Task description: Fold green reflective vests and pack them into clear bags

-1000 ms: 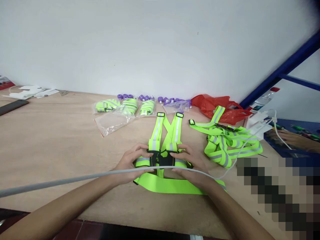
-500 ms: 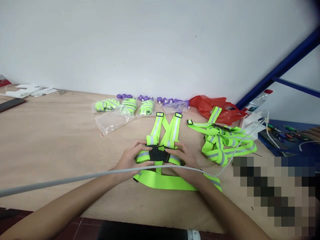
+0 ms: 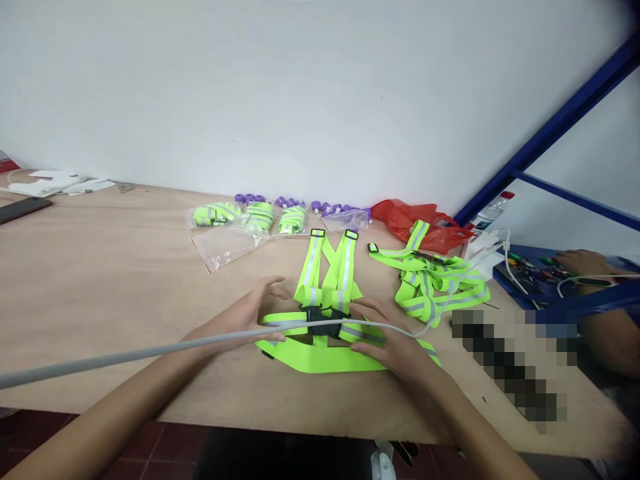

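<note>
A neon-yellow reflective vest of grey-striped straps lies on the table in front of me. Its black buckle sits at the middle, and two shoulder straps with black sliders reach away from me. My left hand is open beside the left end of the waist strap, fingers curved and apart. On the other side, my right hand is open around the right waist strap, thumb and fingers spread. A grey cable crosses in front of both hands and the buckle.
A second reflective vest lies heaped at the right. Bagged vests, purple pieces and a red plastic bag line the wall. A bottle stands by a blue frame. Another person's hand is over tools at the right.
Both hands have let go of the buckle and drawn apart, the left hand further to the left. The buckle now lies closer to me. Another person's arm has come into fuller view.
</note>
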`<state>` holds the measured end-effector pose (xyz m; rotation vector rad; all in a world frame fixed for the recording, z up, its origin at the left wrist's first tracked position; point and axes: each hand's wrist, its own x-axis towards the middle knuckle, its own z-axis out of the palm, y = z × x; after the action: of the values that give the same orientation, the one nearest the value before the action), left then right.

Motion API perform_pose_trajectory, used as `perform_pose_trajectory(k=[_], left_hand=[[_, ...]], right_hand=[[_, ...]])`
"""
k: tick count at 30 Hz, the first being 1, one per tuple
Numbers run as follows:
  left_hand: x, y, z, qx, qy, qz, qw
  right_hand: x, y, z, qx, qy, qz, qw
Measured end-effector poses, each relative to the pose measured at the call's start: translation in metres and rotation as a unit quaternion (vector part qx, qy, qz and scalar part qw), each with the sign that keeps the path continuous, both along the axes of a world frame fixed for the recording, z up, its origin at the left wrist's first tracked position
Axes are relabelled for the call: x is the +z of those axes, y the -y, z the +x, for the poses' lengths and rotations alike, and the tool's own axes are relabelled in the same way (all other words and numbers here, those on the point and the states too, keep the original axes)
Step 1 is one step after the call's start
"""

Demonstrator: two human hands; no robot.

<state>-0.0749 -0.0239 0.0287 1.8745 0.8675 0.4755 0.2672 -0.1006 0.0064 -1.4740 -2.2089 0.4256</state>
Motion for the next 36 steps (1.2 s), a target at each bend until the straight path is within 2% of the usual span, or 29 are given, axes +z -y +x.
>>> perform_pose_trajectory(k=[2,5,9,13,18,22,30,34,36], left_hand=[[-0.001,0.002,-0.014,-0.004,-0.052,0.061,0.997],[-0.011,0.008,-0.031,-0.041,-0.119,0.169,0.977],[-0.025,0.021,-0.038,-0.045,-0.184,0.235,0.953],[-0.025,0.029,-0.032,-0.041,-0.188,0.229,0.954],[-0.004,0.032,-0.022,-0.077,-0.105,0.189,0.973],[0.009,0.031,-0.018,-0.124,-0.076,0.177,0.973],[-0.004,0.027,-0.028,-0.139,-0.091,0.209,0.964],[0.005,0.026,-0.027,-0.168,-0.100,0.213,0.957],[0.009,0.025,-0.028,-0.162,-0.098,0.196,0.962]], right_hand=[[0.000,0.016,0.013,-0.035,0.007,-0.004,0.999],[-0.002,0.040,0.034,-0.075,0.037,0.002,0.996],[-0.005,0.064,0.059,-0.094,0.065,0.010,0.993],[-0.010,0.074,0.074,-0.136,0.051,0.005,0.989],[-0.008,0.070,0.074,-0.128,0.002,-0.006,0.992],[-0.006,0.062,0.068,-0.133,-0.032,-0.004,0.991],[-0.003,0.055,0.066,-0.125,-0.041,-0.028,0.991],[-0.007,0.055,0.067,-0.127,-0.034,0.005,0.991],[-0.007,0.055,0.067,-0.131,-0.033,0.028,0.991]])
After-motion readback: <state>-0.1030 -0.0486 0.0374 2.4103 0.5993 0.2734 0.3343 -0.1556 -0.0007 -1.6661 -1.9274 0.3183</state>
